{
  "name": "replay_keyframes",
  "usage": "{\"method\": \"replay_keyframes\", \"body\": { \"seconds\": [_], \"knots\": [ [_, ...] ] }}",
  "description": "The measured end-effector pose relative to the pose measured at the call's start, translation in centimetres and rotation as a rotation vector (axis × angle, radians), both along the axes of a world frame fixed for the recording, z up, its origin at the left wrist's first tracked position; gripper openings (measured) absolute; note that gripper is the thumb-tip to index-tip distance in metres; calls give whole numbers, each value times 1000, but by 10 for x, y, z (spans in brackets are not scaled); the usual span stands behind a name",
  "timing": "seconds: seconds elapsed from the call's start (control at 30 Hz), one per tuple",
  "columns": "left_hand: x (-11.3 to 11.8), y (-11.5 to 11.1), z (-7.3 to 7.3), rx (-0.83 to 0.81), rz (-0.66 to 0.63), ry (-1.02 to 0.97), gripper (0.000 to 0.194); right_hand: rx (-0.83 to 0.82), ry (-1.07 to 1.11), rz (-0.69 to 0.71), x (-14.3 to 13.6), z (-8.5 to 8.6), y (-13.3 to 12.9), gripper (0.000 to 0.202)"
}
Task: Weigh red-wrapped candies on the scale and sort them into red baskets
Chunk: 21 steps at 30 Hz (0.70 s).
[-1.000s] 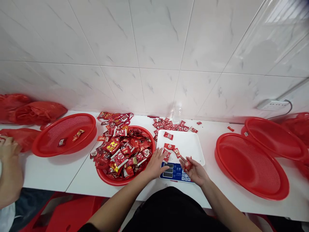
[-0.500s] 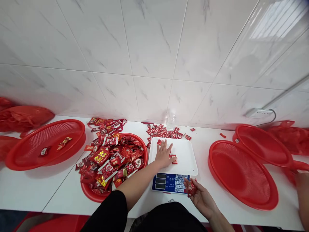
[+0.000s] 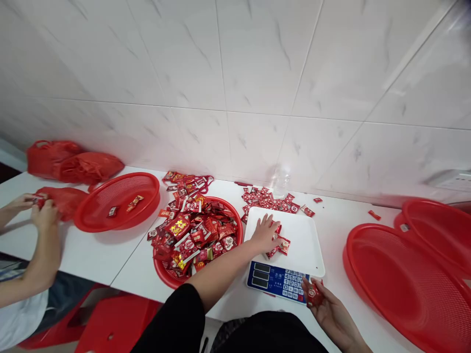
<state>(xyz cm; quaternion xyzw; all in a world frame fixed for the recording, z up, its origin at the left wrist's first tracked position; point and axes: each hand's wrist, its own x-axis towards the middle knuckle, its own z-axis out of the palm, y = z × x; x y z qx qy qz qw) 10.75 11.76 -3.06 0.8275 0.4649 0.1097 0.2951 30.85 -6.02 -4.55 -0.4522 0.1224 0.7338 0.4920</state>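
Glossy plastic wrappers (image 3: 177, 226), smooth white scale tray (image 3: 300, 240).

Head view, one: worn on the head, directed forward and down, with a wide field. Dark top (image 3: 272, 333) cut by the lower edge. White table (image 3: 91, 250) seen obliquely from above; upper part of frame filled by tiled wall (image 3: 257, 63). Scale (image 3: 301, 235), left hand (image 3: 264, 236) and right hand (image 3: 321, 303) viewed near, placed right of centre.
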Motion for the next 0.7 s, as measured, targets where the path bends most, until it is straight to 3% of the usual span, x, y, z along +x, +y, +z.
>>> {"method": "replay_keyframes", "body": {
  "seconds": [0.17, 0.27, 0.37, 0.5, 0.7],
  "knots": [
    [-76, 19, 37, 121, 286, -71, 33, 3, 34, 12, -16, 1, 6, 27],
    [-126, 35, 51, 102, 487, 192, 27, -2, 23, 38, -25, -1, 7, 31],
    [-164, 49, 55, 47, 581, 387, 25, 2, 6, 52, -32, -5, 5, 33],
    [-185, 61, 50, -14, 586, 456, 22, 6, -1, 28, -42, -9, 4, 32],
    [-181, 69, 37, -52, 555, 521, 17, 17, 31, 9, -56, -10, 2, 33]
  ]
}}
